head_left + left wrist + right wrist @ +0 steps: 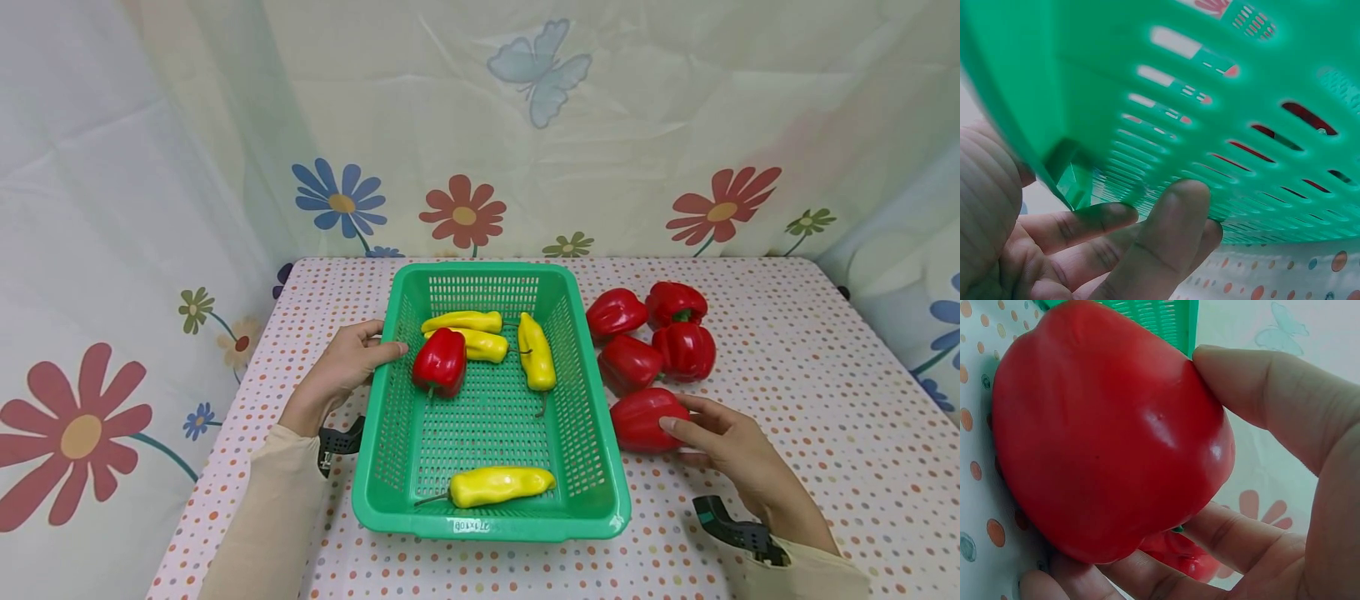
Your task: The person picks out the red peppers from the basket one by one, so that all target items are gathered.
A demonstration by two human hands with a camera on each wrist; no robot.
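Observation:
A green plastic basket with slotted walls stands on the table. My left hand holds its left rim, thumb over the top and fingers against the outer wall. Inside lie one red bell pepper and several long yellow peppers. Right of the basket, my right hand grips another red bell pepper, thumb on one side and fingers round the other. In the right wrist view that pepper lies low, close to the tablecloth, its stem end toward the palm.
Several more red bell peppers are grouped just beyond my right hand, beside the basket's right wall. A dotted cloth covers the table. Flower-printed curtains hang behind and at both sides.

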